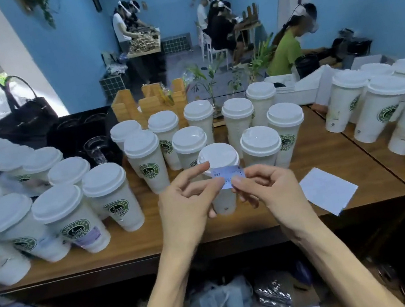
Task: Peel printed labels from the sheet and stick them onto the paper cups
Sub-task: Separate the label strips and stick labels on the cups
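Label [227,176] "888", pinched between hands

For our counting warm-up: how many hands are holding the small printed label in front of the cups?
2. The left hand pinches the printed label at its left end; the right hand pinches its lower right edge. No other hand touches it.
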{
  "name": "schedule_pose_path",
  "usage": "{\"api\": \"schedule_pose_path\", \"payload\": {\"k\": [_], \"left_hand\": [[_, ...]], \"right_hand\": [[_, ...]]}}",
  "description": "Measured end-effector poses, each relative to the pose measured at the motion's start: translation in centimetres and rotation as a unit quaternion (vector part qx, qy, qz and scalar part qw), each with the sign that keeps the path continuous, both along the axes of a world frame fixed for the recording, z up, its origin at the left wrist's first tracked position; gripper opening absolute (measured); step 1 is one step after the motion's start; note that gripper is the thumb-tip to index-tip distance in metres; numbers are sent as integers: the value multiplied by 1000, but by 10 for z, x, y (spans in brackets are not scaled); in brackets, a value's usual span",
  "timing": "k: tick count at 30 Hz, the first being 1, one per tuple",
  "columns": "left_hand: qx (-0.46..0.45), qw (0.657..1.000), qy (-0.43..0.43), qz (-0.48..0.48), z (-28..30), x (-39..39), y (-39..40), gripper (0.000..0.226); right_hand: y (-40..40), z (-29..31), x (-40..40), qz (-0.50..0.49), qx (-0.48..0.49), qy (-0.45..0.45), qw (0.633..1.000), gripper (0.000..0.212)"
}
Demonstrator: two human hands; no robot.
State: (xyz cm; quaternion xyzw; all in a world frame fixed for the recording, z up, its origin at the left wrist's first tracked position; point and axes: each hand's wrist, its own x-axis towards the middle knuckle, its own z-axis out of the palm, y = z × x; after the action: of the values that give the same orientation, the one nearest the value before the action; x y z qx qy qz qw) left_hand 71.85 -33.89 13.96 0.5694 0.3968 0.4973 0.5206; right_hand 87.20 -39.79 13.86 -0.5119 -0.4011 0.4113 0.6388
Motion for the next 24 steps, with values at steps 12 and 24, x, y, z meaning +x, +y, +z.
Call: {"api": "schedule_pose_path", "payload": {"k": [12, 24], "left_hand": [[-56, 996, 14, 75, -18, -113, 50, 14], [-96, 993, 51, 53, -37, -134, 89, 10]], "right_hand": [[80, -24, -117, 68, -8, -19, 997, 11], [118, -41, -145, 46, -7, -6, 999, 42]]}}
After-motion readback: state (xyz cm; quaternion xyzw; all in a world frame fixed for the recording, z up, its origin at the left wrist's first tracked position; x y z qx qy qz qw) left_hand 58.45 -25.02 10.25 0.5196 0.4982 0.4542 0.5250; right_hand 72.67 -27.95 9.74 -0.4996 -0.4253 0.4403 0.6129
